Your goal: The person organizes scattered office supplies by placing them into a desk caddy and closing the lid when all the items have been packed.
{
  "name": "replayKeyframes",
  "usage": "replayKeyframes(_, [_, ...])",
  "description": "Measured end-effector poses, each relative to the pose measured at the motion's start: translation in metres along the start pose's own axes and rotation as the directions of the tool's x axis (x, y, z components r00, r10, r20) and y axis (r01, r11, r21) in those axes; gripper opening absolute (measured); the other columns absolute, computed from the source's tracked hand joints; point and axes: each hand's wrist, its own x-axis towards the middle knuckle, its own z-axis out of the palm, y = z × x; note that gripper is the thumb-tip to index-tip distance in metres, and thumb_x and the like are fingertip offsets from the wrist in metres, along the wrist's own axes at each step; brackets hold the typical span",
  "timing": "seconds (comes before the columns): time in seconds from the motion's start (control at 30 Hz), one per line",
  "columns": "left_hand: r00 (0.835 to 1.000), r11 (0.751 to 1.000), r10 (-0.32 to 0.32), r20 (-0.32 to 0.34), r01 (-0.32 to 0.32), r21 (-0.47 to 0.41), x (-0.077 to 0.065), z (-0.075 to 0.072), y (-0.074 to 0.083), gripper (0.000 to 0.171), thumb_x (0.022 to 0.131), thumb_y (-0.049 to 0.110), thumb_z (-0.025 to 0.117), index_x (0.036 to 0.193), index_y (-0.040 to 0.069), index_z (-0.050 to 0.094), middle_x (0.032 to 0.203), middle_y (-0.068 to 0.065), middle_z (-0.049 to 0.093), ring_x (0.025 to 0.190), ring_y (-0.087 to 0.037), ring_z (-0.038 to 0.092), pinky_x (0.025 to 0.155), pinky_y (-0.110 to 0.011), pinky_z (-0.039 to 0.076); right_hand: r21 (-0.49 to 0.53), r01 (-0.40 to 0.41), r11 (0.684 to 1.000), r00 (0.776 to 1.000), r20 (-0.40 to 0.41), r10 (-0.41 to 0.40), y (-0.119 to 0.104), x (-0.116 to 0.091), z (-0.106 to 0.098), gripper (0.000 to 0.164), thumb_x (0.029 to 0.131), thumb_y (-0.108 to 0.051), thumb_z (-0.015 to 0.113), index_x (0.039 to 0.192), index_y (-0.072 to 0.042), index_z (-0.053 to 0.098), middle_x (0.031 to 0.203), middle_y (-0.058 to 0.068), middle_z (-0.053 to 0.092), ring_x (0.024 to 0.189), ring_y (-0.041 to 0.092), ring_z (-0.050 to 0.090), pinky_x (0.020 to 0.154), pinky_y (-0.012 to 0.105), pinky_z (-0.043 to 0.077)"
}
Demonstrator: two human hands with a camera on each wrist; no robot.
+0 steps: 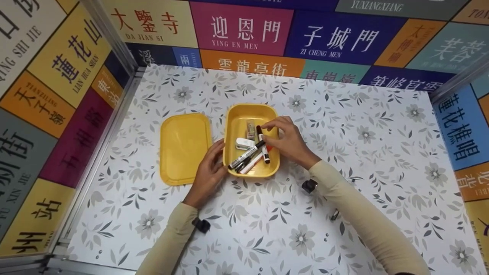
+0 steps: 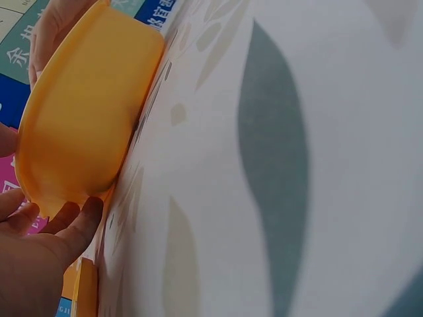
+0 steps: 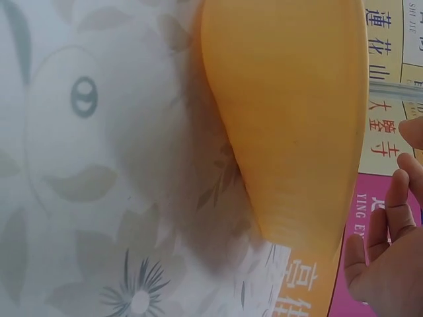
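In the head view a yellow plastic box (image 1: 252,109) holds several marker pens (image 1: 246,156), a small white stapler (image 1: 244,143) and a small clear item (image 1: 250,129) whose kind I cannot tell. My left hand (image 1: 208,168) touches the box's left side; its extended fingers (image 2: 82,228) rest against the outer wall in the left wrist view. My right hand (image 1: 288,139) reaches over the right rim, thumb and forefinger beside a black-capped marker (image 1: 264,151). The right wrist view shows those fingertips slightly apart above the rim, with no pen visible between them.
The yellow lid (image 1: 185,149) lies flat to the left of the box. A flower-patterned white tabletop (image 1: 267,214) spreads beneath. Panels with Chinese place names (image 1: 240,30) stand at the back and both sides. A red item (image 1: 269,148) shows partly inside the box.
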Motion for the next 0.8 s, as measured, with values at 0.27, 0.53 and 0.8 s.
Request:
replayKeyframes(0.27, [1.0,1.0,0.001,0.003,-0.001,0.021,0.0,-0.001,-0.002,0.071,0.101,-0.009,0.065,0.167,0.001,0.042,0.178,-0.004,0.033,0.156,-0.035,0.046,0.127,-0.041,0.045,0.034,-0.013,0.999,1.0,-0.01,0.013,0.003,-0.01,-0.01,0.025,0.092,-0.004,0.089,0.116,-0.002,0.082,0.11,0.016,0.074,0.116,0.024,0.053,0.105,0.048,0.044])
replayKeyframes(0.53, [1.0,1.0,0.021,0.005,-0.02,-0.019,0.001,0.0,-0.002,0.071,0.1,-0.016,0.061,0.167,-0.003,0.041,0.178,-0.009,0.031,0.158,-0.04,0.042,0.128,-0.044,0.042,0.043,-0.009,0.999,0.999,-0.044,0.011,-0.01,-0.023,-0.019,0.024,0.09,0.01,0.083,0.114,0.01,0.078,0.114,0.026,0.074,0.116,0.038,0.055,0.105,0.043,0.042])
replayKeyframes(0.8, [1.0,0.999,0.027,0.007,-0.026,-0.027,0.0,0.0,-0.003,0.072,0.099,-0.015,0.062,0.167,-0.002,0.04,0.179,-0.01,0.031,0.158,-0.041,0.043,0.129,-0.041,0.041,0.048,-0.03,0.998,0.998,-0.052,0.033,-0.025,-0.034,-0.031,0.025,0.089,0.013,0.082,0.113,0.01,0.078,0.111,0.027,0.074,0.115,0.035,0.057,0.108,0.037,0.041])
